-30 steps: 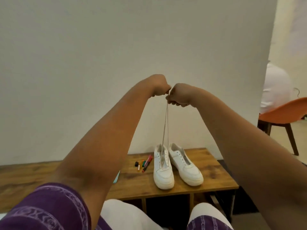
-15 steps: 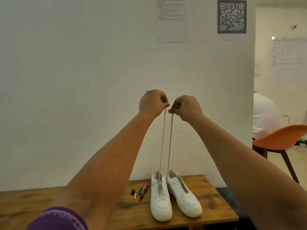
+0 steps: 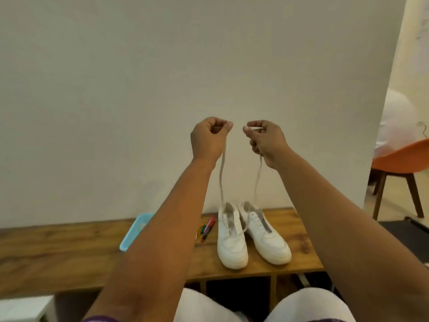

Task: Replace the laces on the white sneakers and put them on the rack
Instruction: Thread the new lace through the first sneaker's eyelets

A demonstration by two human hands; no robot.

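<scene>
Two hands (image 3: 234, 140), flat lace (image 3: 221, 175), smooth sneakers (image 3: 250, 235)

A single head-worn wide-angle view looks forward and slightly down over both outstretched arms, facing a plain wall (image 3: 139, 89) with the wooden counter (image 3: 69, 252) near below

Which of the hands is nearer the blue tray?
Left. The left hand is raised above and right of the blue tray; the right hand is farther right, each gripping a lace end.
</scene>
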